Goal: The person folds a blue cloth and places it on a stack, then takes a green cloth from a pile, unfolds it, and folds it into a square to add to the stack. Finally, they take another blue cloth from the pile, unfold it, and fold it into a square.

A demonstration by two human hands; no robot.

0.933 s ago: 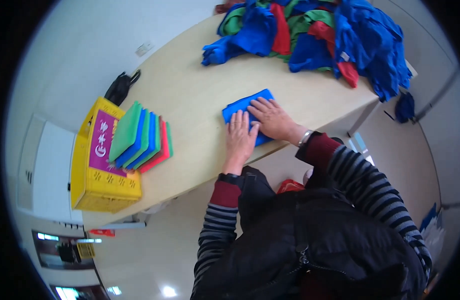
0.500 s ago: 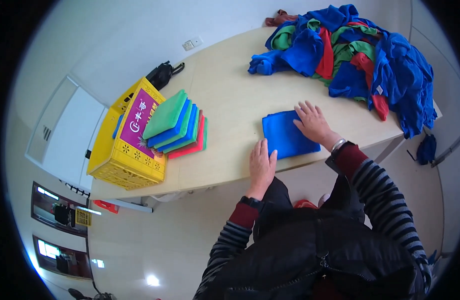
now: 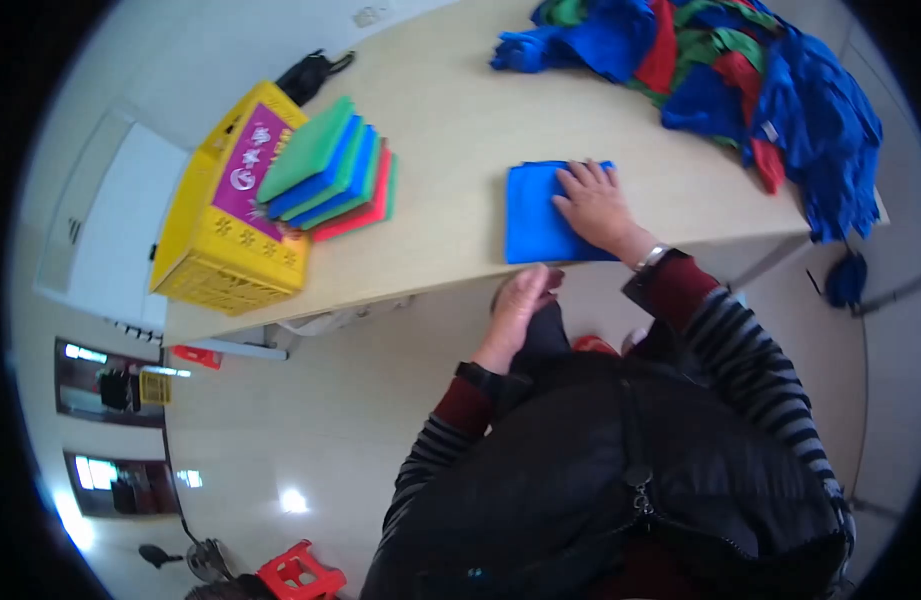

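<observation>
A folded blue cloth (image 3: 533, 215) lies flat near the front edge of the pale wooden table (image 3: 450, 130). My right hand (image 3: 595, 205) rests palm down on its right half, fingers spread. My left hand (image 3: 520, 305) hangs just below the table's front edge, off the cloth, fingers loosely curled and holding nothing. A stack of folded cloths (image 3: 330, 170) in green, blue and red leans on a yellow crate (image 3: 225, 225) at the table's left end.
A heap of unfolded blue, red and green cloths (image 3: 720, 70) fills the far right of the table. A black object (image 3: 308, 72) lies behind the crate. A red stool (image 3: 300, 575) stands on the glossy floor below.
My left hand has come off the table and dropped below its edge. My right hand has stayed on the blue cloth, which now lies flat and square. The view has shifted.
</observation>
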